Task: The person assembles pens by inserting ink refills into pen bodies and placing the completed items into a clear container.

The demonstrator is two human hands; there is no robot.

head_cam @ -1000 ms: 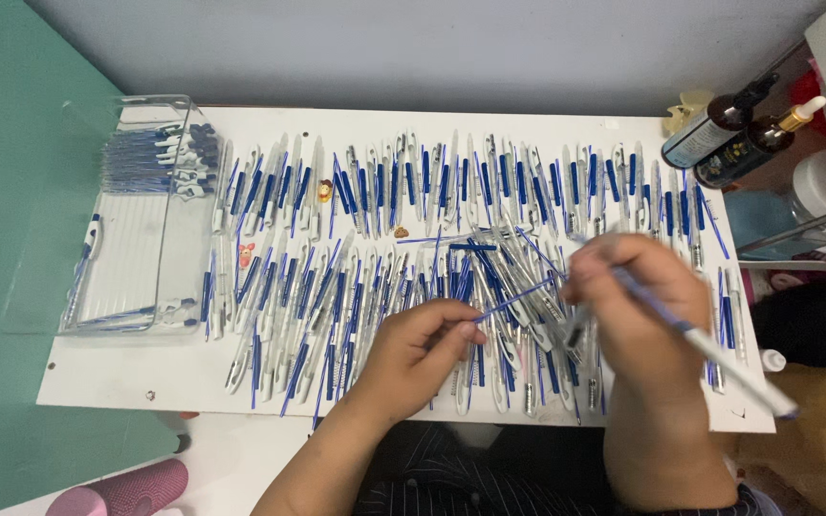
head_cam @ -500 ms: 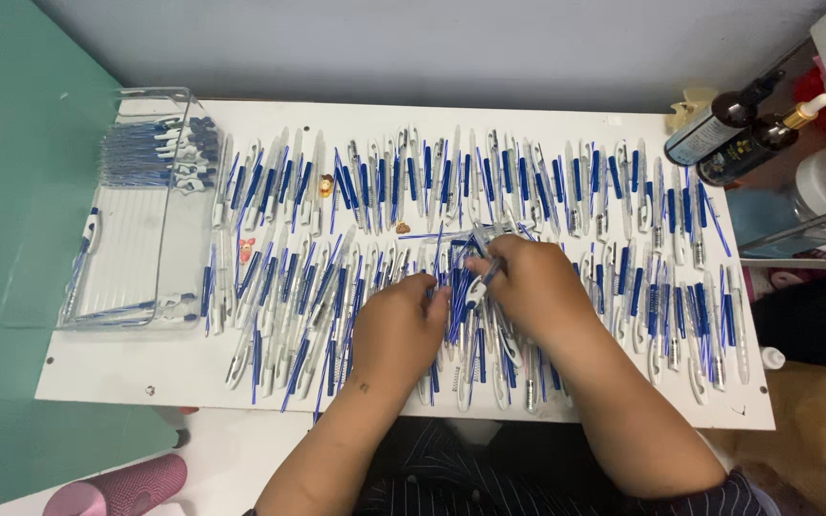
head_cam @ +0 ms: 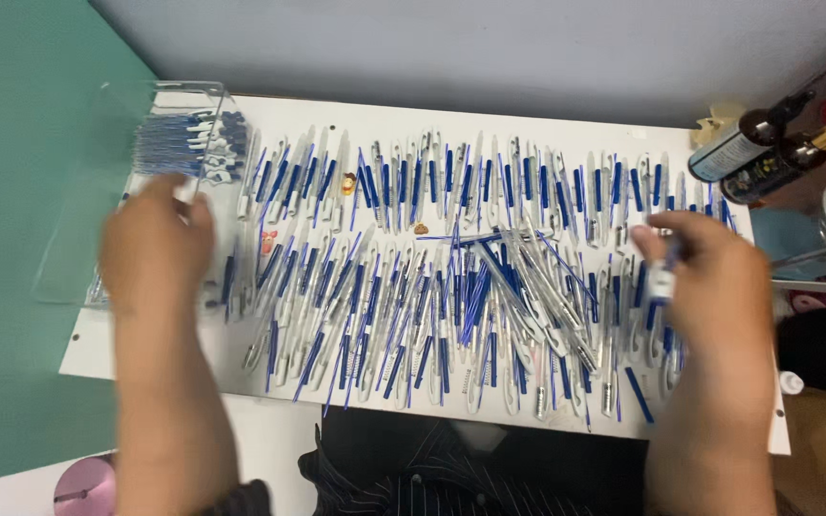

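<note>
The right hand (head_cam: 714,277) was seen curled shut around a blue-and-white pen part (head_cam: 662,279), pinched upright between thumb and fingers, right of the loose heap of pen barrels and refills (head_cam: 499,287) at the middle of the white board (head_cam: 432,119). The grip was blurred, so exactly how many pieces were held could not be made out. Around that hand, neat columns of blue-clipped clear pens (head_cam: 614,191) were laid, running to the right of the heap and above it.

The left hand (head_cam: 155,239) was stretched well left of the heap, fingers down over the clear plastic tray (head_cam: 78,268) at the board's left edge; whether anything was gripped there could not be told, so smeared was the hand. Beyond it, farther from the heap, a stack of blue pens (head_cam: 188,143) was lying in the tray's far end. Far right of the heap, off the board, two dark dropper bottles (head_cam: 767,148) were lying on their sides.

A sorting or assembling step was judged to be in hand: one piece picked at the right, something fetched or dropped at the tray. The next move would call for both hands to be brought together over the heap without the laid rows being disturbed.
</note>
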